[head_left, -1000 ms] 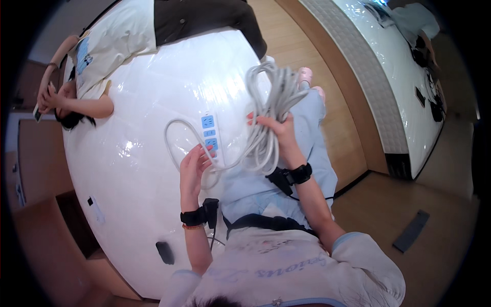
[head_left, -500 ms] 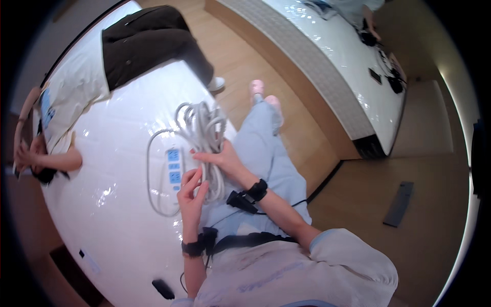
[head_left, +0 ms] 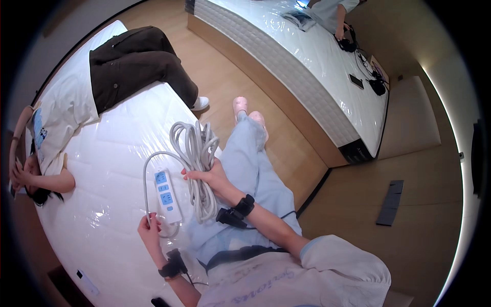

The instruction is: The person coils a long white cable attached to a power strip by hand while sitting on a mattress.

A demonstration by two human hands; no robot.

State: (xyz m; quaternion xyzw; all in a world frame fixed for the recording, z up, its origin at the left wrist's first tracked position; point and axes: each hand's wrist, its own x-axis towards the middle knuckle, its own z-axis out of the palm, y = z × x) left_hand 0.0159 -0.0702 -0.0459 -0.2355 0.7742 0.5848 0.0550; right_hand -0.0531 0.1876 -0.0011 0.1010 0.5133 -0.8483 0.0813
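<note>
A thick bundle of coiled grey cable [head_left: 192, 139] hangs in my right hand [head_left: 212, 179], whose thumb lies across the loops. The bundle rests partly over my lap and the mattress edge. Beside it, on the plastic-covered mattress [head_left: 97, 179], lies a white power strip [head_left: 175, 214] with blue sockets. A single loop of the cable leaves the bundle and curves around the strip's left side. My left hand [head_left: 150, 233] pinches that loop near the strip's lower left, fingers closed on it. Each of my wrists wears a black strap with a small device.
A person in dark trousers [head_left: 143, 66] lies on the mattress at the left. Across the wooden floor [head_left: 215, 71] stands a second mattress [head_left: 286, 61], where another person's hand [head_left: 340, 29] is near black cables and a phone [head_left: 356, 81]. A grey flat piece [head_left: 390, 203] lies at the right.
My left hand has moved away from the coil, left and down, onto the loose loop of cable. My right hand still holds the bundle. The whole view has shifted slightly.
</note>
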